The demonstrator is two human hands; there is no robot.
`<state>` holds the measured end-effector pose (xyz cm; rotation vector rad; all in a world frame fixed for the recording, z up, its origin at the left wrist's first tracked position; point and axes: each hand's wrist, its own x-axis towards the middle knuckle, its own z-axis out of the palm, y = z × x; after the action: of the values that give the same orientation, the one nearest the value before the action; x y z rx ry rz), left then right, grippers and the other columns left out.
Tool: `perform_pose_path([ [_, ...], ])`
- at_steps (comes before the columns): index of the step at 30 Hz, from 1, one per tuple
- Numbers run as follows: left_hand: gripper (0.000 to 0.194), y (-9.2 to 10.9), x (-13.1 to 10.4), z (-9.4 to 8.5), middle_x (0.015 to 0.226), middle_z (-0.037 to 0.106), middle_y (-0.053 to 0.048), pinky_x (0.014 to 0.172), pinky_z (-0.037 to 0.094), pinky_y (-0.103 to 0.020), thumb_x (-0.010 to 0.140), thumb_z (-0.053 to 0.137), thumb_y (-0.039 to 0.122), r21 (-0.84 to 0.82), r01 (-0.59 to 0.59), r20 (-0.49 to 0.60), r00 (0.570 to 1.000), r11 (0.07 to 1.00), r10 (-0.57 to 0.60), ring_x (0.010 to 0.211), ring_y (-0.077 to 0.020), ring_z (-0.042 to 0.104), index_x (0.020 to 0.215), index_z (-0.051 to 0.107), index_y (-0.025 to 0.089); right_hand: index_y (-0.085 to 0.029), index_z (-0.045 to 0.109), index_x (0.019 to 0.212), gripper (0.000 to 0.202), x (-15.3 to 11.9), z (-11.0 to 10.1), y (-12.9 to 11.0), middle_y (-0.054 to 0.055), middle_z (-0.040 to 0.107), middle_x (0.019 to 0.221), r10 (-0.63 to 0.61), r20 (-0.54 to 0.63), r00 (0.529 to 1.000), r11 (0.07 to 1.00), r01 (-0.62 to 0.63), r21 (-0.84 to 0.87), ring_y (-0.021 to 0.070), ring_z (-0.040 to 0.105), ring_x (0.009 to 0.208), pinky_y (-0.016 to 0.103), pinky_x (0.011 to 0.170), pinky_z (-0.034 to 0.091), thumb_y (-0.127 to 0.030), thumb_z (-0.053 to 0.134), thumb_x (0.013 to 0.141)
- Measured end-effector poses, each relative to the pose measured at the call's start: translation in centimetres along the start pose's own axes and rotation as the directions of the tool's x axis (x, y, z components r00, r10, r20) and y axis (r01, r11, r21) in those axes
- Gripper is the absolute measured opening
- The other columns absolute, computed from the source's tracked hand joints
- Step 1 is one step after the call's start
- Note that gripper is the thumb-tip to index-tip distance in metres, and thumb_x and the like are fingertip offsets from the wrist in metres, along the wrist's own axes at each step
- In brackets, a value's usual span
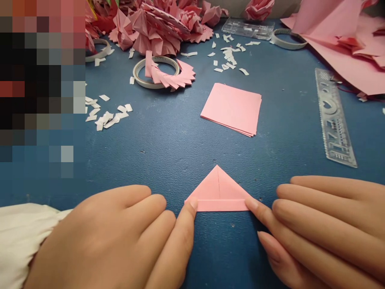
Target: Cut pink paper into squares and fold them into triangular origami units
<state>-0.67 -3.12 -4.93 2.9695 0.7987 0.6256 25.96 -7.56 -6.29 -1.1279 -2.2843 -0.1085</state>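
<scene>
A small pink paper (217, 186) lies folded into a triangle, tip pointing away, with a narrow strip turned up along its bottom edge and a crease down the middle. The index fingertip of my left hand (117, 237) presses on its left corner, the other fingers bent loosely alongside. At the right corner rests the index fingertip of my right hand (325, 228), whose fingers are stretched out flat. Neither hand grips the paper; it stays on the table. Beyond it sits a stack of pink paper pieces (231, 108).
Tape rings (141, 83), one under a fan of folded pink pieces (174, 76), lie at the back. Pink paper flowers (159, 32), white scraps (108, 118), a clear stencil ruler (335, 116) and large pink sheets (333, 48) lie around the blue table (168, 140). The upper left is pixelated.
</scene>
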Motion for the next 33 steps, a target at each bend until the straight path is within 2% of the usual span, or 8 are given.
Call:
perform_pose_path([
  [3, 0.022, -0.3, 0.2, 0.1, 0.059, 0.056, 0.003, 0.049, 0.028, -0.040, 0.091, 0.048, 0.004, 0.002, -0.041, -0.027, 0.999, 0.999, 0.041, 0.052, -0.0183, 0.053, 0.091, 0.064, 0.019, -0.024, 0.053, 0.070, 0.034, 0.2, 0.1, 0.2, -0.001, 0.055, 0.064, -0.020, -0.028, 0.999, 1.000, 0.020, 0.010, 0.0172, 0.051, 0.064, 0.043, 0.065, 0.044, -0.017, 0.060, 0.102],
  [8, 0.017, -0.4, 1.1, -0.3, 0.065, 0.062, 0.004, 0.054, 0.040, -0.038, 0.101, 0.055, 0.012, 0.013, 0.057, -0.187, 0.981, 0.998, -0.053, 0.059, -0.0158, 0.055, 0.096, 0.071, 0.016, -0.023, 0.059, 0.073, 0.031, 0.6, 0.2, -0.1, -0.001, 0.052, 0.061, 0.009, -0.100, 0.995, 1.000, -0.010, -0.007, 0.0183, 0.054, 0.064, 0.043, 0.063, 0.042, -0.016, 0.058, 0.103],
  [11, 0.022, -0.4, 1.4, -0.5, 0.082, 0.069, 0.003, 0.076, 0.051, -0.034, 0.103, 0.054, 0.008, -0.035, 0.077, -0.241, 0.967, 0.996, -0.083, 0.081, -0.0166, 0.065, 0.109, 0.073, 0.016, -0.021, 0.063, 0.080, 0.025, 0.9, 0.1, -0.1, 0.000, 0.055, 0.064, 0.024, -0.125, 0.992, 1.000, -0.022, 0.018, 0.0186, 0.057, 0.067, 0.041, 0.065, 0.045, -0.016, 0.058, 0.104],
  [12, 0.028, -0.5, 1.5, -0.5, 0.095, 0.073, 0.001, 0.091, 0.052, -0.033, 0.103, 0.051, 0.004, -0.044, 0.053, -0.219, 0.974, 0.998, -0.061, 0.096, -0.0179, 0.068, 0.114, 0.073, 0.016, -0.020, 0.065, 0.085, 0.021, 1.1, 0.1, 0.1, 0.000, 0.058, 0.067, 0.019, -0.119, 0.993, 0.999, -0.016, 0.030, 0.0180, 0.057, 0.068, 0.040, 0.067, 0.046, -0.016, 0.058, 0.104],
  [14, 0.032, -0.7, 1.8, -0.2, 0.115, 0.073, -0.004, 0.105, 0.049, -0.032, 0.103, 0.047, 0.001, -0.053, -0.041, -0.148, 0.988, 0.998, 0.033, 0.113, -0.0200, 0.066, 0.117, 0.073, 0.012, -0.016, 0.065, 0.097, 0.013, 1.6, -0.1, 0.9, 0.001, 0.061, 0.073, -0.033, -0.077, 0.996, 0.998, 0.037, 0.054, 0.0158, 0.057, 0.068, 0.038, 0.067, 0.047, -0.015, 0.056, 0.106],
  [19, 0.031, -1.1, 2.6, 0.3, 0.111, 0.072, -0.008, 0.094, 0.052, -0.036, 0.107, 0.040, 0.007, -0.035, -0.149, -0.123, 0.982, 0.988, 0.144, 0.107, -0.0217, 0.068, 0.109, 0.071, 0.010, -0.016, 0.060, 0.103, 0.012, 2.6, -0.4, 3.0, -0.002, 0.055, 0.073, -0.172, 0.203, 0.964, 0.982, 0.151, 0.115, 0.0128, 0.045, 0.063, 0.032, 0.055, 0.038, -0.016, 0.050, 0.110],
  [27, 0.029, -1.2, 2.4, 0.1, 0.121, 0.078, -0.007, 0.099, 0.053, -0.035, 0.106, 0.043, 0.007, -0.066, -0.158, -0.110, 0.983, 0.985, 0.150, 0.119, -0.0209, 0.069, 0.112, 0.071, 0.011, -0.018, 0.058, 0.106, 0.003, 2.2, -0.3, 2.8, -0.001, 0.064, 0.082, -0.125, 0.154, 0.980, 0.986, 0.106, 0.127, 0.0127, 0.055, 0.071, 0.031, 0.064, 0.046, -0.015, 0.057, 0.106],
  [33, 0.030, -1.0, 2.8, 0.1, 0.116, 0.079, -0.007, 0.093, 0.054, -0.034, 0.106, 0.044, 0.007, -0.053, -0.159, -0.119, 0.981, 0.986, 0.151, 0.111, -0.0205, 0.072, 0.108, 0.073, 0.010, -0.019, 0.058, 0.107, 0.007, 2.2, -0.4, 3.0, 0.000, 0.065, 0.084, -0.096, 0.172, 0.980, 0.988, 0.074, 0.135, 0.0128, 0.057, 0.071, 0.029, 0.063, 0.046, -0.016, 0.052, 0.109],
])
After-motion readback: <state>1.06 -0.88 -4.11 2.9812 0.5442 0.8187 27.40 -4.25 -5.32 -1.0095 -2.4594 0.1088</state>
